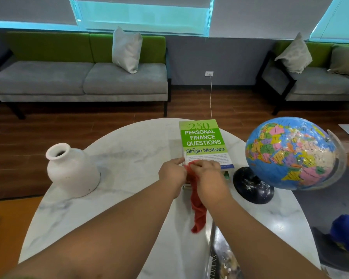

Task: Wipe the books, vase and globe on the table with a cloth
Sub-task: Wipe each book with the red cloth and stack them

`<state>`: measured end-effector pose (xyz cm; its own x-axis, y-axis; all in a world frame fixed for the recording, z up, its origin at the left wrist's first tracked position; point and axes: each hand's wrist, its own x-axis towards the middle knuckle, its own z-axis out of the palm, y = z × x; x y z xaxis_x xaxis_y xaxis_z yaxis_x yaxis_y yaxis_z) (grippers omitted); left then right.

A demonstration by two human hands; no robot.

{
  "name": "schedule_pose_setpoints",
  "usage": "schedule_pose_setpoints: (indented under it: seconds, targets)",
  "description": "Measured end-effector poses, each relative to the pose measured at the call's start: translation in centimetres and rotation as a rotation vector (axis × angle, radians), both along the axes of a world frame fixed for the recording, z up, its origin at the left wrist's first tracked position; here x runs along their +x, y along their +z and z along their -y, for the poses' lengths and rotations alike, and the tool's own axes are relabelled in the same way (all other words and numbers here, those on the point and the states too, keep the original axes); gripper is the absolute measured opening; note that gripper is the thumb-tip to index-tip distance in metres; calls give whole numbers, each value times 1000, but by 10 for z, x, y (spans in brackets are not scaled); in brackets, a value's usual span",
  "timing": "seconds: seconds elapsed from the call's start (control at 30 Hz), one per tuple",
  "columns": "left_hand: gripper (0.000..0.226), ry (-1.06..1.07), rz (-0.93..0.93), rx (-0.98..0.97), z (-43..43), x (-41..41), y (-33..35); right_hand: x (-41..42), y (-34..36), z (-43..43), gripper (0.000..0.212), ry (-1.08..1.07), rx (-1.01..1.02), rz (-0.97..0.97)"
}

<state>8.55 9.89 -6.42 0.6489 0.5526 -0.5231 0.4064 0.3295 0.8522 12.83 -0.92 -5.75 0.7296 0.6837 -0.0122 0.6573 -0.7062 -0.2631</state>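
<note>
Nearest, well in front of the green book: a dark book, flat on the table, partly under the right forearm. Closer to the green book: a red cloth, hanging loose from both hands. At the green book's near edge: right hand curled around the bunched cloth, resting on the cover; left hand pinching the same cloth, index finger stretched to the near left corner. Under the green book: more books, only edges visible. Left of the green book, apart: white vase, upright. Right of it, near: globe on a dark base. Far behind the green book: sofa with a cushion.
</note>
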Motion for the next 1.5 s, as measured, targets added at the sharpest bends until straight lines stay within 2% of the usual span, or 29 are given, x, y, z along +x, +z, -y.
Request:
schedule_pose_setpoints:
  seconds: [0.1,0.23,0.27,0.33,0.47,0.57,0.67,0.77,0.83,0.9,0.97,1.1,1.17,1.23,1.37,1.5]
  targets:
    - [49,21,-2,4,-2,-2,-1,-2,-1,-3,56,37,-34,-39]
    - [64,-13,-22,35,-3,0,-3,1,1,7,44,-221,45,-89]
    - [66,-15,-31,43,-2,0,-3,-3,1,12,36,-307,163,-127]
    - [66,-25,-32,50,-3,-1,-4,-10,3,24,24,-475,433,-293]
    - [66,-58,-63,101,-7,-9,-7,-17,10,60,34,-645,650,-720]
    - [57,-116,-97,167,-4,-27,-11,-26,18,86,30,-789,870,-1037]
    - [45,-181,-132,172,2,-52,-17,-33,30,115,24,-855,988,-1134]
    - [31,-291,-151,68,14,-76,-19,-38,45,147,16,-915,1051,-1204]
    - [27,-383,-171,0,23,-89,-18,-41,53,165,17,-937,1038,-1258]
    - [25,-485,-204,-24,32,-98,-22,-41,54,183,27,-974,936,-1298]
    - [22,-576,-230,-33,43,-106,-26,-47,51,196,27,-1016,816,-1323]
    - [20,-669,-260,-76,61,-118,-29,-59,16,210,23,-1086,419,-1098]
    - [24,-707,-262,-84,67,-122,-30,-61,-15,217,20,-1001,202,-1012]
    - [27,-761,-260,-77,72,-125,-33,-67,-28,210,7,-886,63,-957]
    - [15,-780,-253,-27,73,-136,-37,-75,-31,188,20,-837,78,-867]
    - [13,-602,-254,-45,52,-147,-42,-87,-32,168,22,-819,200,-889]
